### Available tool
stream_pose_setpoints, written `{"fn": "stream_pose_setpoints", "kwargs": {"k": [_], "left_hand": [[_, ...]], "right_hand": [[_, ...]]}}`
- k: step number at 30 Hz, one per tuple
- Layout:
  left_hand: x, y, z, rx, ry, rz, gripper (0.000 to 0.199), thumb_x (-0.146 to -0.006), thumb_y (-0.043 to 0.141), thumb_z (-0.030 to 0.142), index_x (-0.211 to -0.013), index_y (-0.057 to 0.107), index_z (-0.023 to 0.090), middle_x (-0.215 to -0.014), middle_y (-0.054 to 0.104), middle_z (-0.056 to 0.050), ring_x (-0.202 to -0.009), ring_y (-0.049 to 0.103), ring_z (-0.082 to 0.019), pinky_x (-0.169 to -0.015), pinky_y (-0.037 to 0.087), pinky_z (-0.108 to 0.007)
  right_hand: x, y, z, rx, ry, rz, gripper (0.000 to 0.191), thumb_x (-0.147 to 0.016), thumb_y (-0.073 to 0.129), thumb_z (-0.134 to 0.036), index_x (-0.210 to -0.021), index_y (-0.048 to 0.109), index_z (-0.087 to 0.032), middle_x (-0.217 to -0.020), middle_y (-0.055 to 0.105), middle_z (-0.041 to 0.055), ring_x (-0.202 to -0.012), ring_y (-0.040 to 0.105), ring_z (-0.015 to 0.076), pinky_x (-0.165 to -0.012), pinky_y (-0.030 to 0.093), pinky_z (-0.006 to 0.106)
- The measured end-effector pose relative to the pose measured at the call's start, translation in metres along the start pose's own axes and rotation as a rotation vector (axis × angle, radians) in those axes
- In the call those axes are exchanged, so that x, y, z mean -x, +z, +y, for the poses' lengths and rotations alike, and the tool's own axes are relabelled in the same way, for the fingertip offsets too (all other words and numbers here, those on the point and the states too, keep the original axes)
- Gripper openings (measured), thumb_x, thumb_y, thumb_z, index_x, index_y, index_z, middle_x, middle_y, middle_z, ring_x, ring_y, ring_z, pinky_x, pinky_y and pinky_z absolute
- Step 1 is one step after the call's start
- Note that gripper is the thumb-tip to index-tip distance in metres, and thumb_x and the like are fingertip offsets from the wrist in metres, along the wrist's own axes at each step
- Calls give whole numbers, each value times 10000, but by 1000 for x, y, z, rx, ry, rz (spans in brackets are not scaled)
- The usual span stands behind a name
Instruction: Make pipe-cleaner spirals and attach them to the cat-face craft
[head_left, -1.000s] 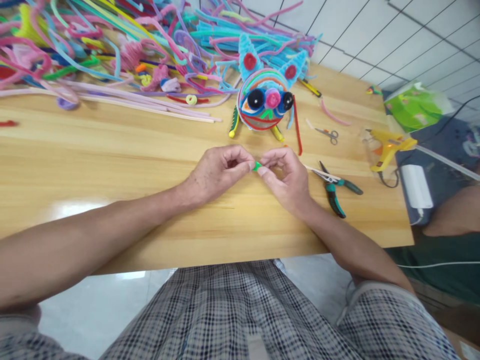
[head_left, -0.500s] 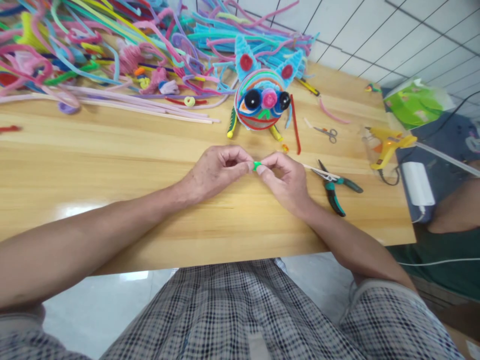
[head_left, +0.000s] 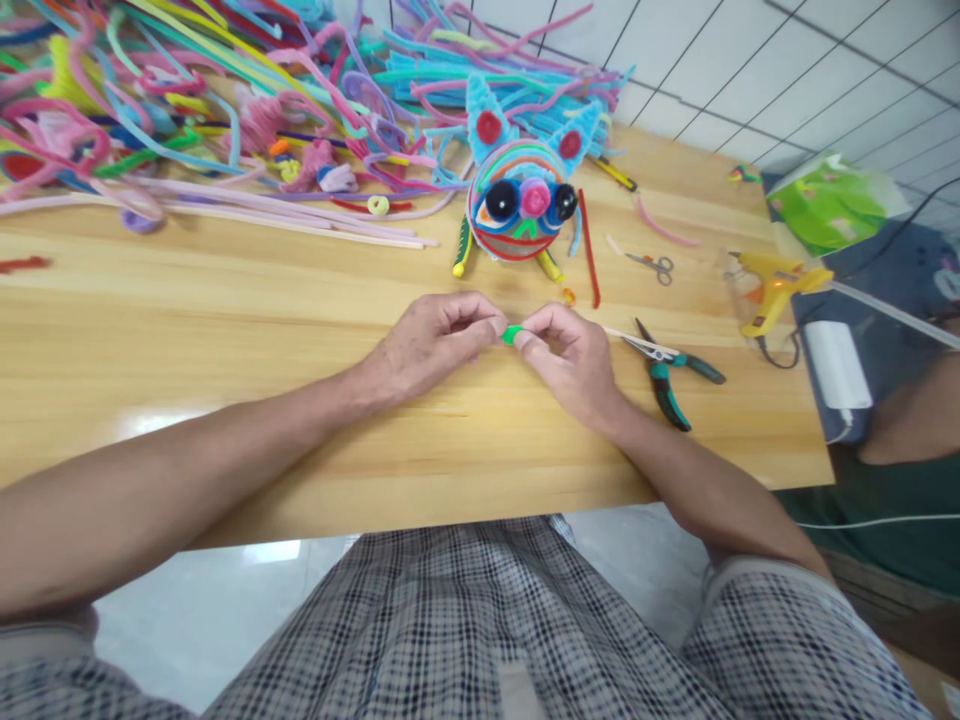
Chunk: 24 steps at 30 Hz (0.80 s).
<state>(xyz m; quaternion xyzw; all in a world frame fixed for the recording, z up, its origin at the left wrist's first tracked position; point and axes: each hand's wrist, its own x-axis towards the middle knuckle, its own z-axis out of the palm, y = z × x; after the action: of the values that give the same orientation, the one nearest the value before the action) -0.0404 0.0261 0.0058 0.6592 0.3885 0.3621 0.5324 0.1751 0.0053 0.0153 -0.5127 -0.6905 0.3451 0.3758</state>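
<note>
A small green piece, perhaps bent pipe cleaner (head_left: 512,334), is pinched between my two hands over the table's middle. My left hand (head_left: 442,340) grips its left end with thumb and forefinger. On the other end, the thumb and forefinger of my right hand (head_left: 568,355) are closed. Just beyond my hands stands a pipe-cleaner animal head (head_left: 523,200) with blue ears, black round eyes, a pink nose and a red-edged mouth. To the right of my right hand lie pliers (head_left: 664,365) with dark green handles, touching a thin pale stick.
A heap of coloured pipe cleaners (head_left: 300,90) covers the back left of the wooden table (head_left: 225,330). Small scissors (head_left: 660,268), a red pipe cleaner (head_left: 589,250) and a yellow glue gun (head_left: 780,290) lie at right. Another person's arm (head_left: 919,415) shows at the right edge.
The green piece shows slightly more between my fingertips and has tilted a little. Both hands stay in nearly the same place.
</note>
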Motion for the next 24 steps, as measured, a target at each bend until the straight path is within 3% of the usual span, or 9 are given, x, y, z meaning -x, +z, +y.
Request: {"fn": "stream_pose_setpoints", "kwargs": {"k": [6,11,18,24], "left_hand": [[0,-1,1,-13,28,-26,237,-953,704,386,-888,784,172,-825,761,-29,-746,631,-145,-697,484,-266],[-1,-2,2,-7,8,-31,245,-938,726,402,-864,770,172,-763,728,-17,-698,598,-139,-661,468,-262],[-3,2,-1,83,-54,64,247,-927,738,406,-841,742,175,-688,675,-3,-606,531,-119,-601,436,-257],[-2,0,2,94,-53,25,262,-963,699,401,-856,776,174,-692,673,-4,-618,548,-123,-621,446,-263]], "right_hand": [[0,0,1,17,-13,-52,147,-886,692,-298,-766,638,-232,-714,664,-21,-684,564,148,-672,462,307],[1,0,3,-42,33,-79,163,-906,716,-335,-802,646,-230,-722,665,-24,-679,561,144,-633,429,295],[-1,1,4,-120,35,-82,287,-938,763,-476,-850,634,-234,-780,667,-23,-726,566,145,-702,476,303],[0,2,6,-112,39,-70,299,-948,755,-465,-819,624,-229,-730,606,-37,-695,524,136,-682,435,303]]}}
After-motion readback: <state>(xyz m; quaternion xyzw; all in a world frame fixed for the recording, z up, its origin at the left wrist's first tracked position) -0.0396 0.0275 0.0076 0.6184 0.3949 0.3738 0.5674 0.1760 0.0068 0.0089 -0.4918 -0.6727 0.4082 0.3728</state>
